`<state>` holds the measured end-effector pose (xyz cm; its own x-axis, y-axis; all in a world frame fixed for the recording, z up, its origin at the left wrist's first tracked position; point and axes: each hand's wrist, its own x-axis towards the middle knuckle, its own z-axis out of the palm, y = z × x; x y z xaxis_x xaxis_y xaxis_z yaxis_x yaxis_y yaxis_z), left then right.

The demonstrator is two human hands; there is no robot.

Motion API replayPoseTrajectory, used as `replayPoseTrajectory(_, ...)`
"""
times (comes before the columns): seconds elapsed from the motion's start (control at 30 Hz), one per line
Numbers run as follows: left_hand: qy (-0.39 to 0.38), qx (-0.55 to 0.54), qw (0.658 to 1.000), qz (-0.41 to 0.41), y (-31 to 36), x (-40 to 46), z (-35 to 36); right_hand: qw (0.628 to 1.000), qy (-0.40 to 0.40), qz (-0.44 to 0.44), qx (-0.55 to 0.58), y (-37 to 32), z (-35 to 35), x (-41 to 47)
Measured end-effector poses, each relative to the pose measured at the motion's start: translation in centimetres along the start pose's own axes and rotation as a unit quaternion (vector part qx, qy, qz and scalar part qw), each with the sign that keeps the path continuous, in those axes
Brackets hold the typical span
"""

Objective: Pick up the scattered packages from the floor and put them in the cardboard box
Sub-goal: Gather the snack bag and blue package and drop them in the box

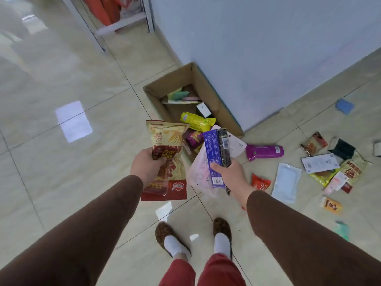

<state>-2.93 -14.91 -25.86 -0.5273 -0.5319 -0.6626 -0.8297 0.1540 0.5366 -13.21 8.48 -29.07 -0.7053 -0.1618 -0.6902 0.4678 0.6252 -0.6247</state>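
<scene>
left hand (146, 166): gripped crinkly yellow-and-red snack bags (167, 157)
right hand (231, 172): pinched blue carton (214, 158) plus pink pouch (199, 172)
risk: honestly the slippery stack could've slid, missing the open brown cardboard box (185, 76)

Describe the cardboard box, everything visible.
The brown corrugated cardboard box sits on the beige tiled floor, its long right side against the pale blue wall. It is open-topped, rectangular and partly filled: a yellow snack packet, a small white carton, a purple wrapper and green and pink flat packs lie inside. Its near end is hidden behind packages held in both hands.
</scene>
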Motion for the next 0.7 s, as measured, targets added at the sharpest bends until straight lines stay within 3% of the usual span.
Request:
replayPoseTrajectory(0.47, -0.069, 0.152, 0.98, 0.104, 9.5, 18.2, -4.0, 0.989, 0.081, 0.081, 0.095, -6.4, 5.3, 10.2)
replayPoseTrajectory(0.7, -0.106, 0.247, 0.948, 0.169, 12.8, 25.6, -3.6, 0.982, 0.121, 0.096, 0.107, -8.8, 7.7, 14.4)
